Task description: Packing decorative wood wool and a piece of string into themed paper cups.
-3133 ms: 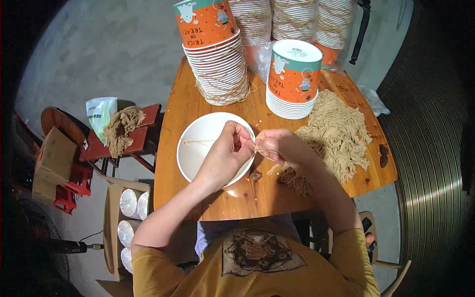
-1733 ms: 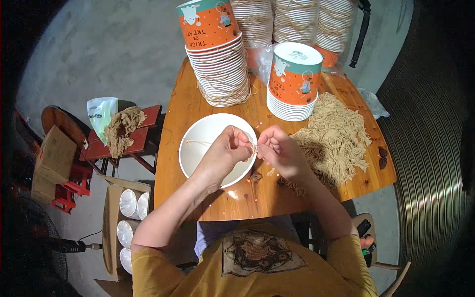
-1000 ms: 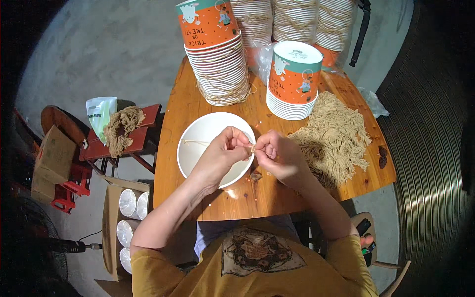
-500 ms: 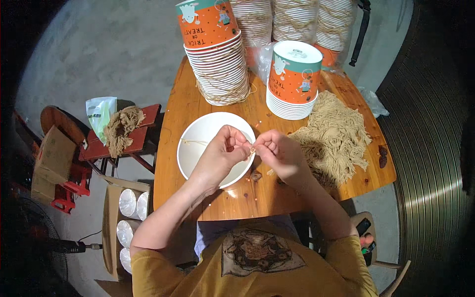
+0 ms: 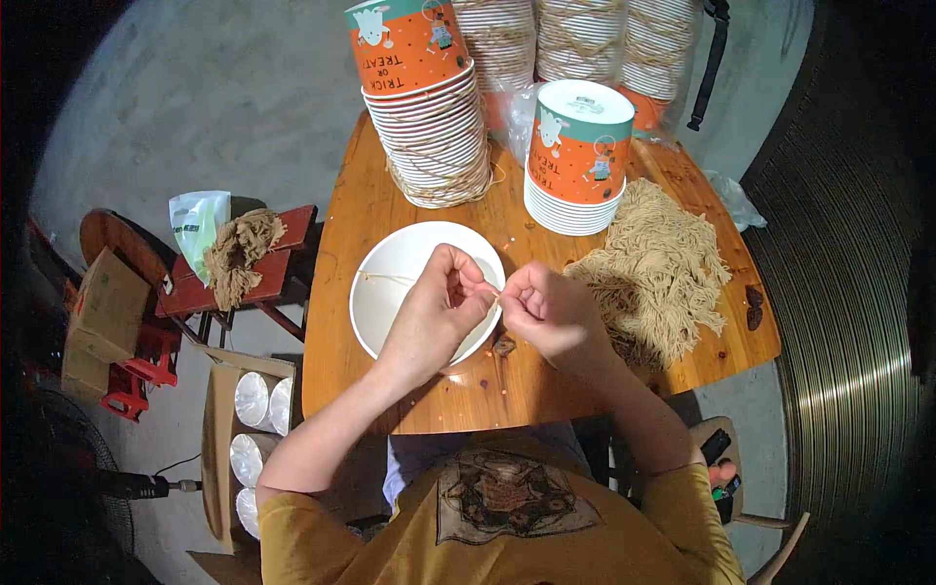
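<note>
A white paper bucket [image 5: 390, 249] stands mouth up on the wooden table in front of me. Tan cord [image 5: 385, 278] runs from a point in its left wall across the inside toward my left hand [image 5: 444, 307]. That hand reaches over the bucket, thumb and fingers pinched on the cord at the right rim. Facing it just outside the rim, my right hand [image 5: 551, 310] pinches the cord too, the fingertips of both hands nearly touching. The short piece between them is mostly hidden by fingers. A pile of loose tan cords [image 5: 673, 268] lies right of my right hand.
Behind the bucket stands a tall stack of upturned orange-and-green buckets with cord handles [image 5: 429, 127]. A shorter upturned stack [image 5: 580, 156] stands right of it, bagged stacks [image 5: 580, 39] behind. Left of the wooden table [image 5: 448, 405] are a red bench [image 5: 278, 268] and a carton of wrapped rolls [image 5: 224, 429].
My fingertips have shifted slightly at the rim, and the right hand has turned a little with its fingers curled closer. The bucket and stacks stay in place.
</note>
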A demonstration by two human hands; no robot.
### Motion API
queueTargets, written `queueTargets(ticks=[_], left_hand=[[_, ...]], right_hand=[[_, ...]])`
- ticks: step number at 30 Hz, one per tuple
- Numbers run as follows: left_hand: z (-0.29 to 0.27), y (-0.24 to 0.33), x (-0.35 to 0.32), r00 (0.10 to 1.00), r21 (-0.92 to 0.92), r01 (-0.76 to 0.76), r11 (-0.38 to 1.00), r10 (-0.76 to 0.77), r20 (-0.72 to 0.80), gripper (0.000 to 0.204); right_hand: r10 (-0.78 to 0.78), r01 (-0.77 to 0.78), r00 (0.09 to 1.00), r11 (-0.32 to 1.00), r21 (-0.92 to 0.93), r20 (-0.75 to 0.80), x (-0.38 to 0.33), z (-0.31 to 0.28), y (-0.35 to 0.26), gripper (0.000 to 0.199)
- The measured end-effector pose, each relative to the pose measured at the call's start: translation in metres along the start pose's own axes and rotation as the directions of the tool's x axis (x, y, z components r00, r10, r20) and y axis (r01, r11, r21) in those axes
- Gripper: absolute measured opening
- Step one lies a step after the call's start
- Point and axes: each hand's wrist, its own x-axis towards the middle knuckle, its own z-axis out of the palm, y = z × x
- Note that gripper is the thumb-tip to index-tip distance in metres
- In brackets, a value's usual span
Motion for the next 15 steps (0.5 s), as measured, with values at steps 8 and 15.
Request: queueTargets(ticks=[8, 15], left_hand=[[-0.004, -0.003, 0.001, 0.994, -0.018, 0.103, 0.994, -0.102, 0.041, 0.021], [-0.007, 0.0, 0.005, 0.95, -0.462, 0.31, 0.831, -0.284, 0.127, 0.017]], right_hand=[[0.048, -0.05, 0.998, 0.995, 0.084, 0.032, 0.004, 0.005, 0.013, 0.009], [-0.014, 0.01, 0.999, 0.992, 0.123, 0.031, 0.003, 0.007, 0.014, 0.009]])
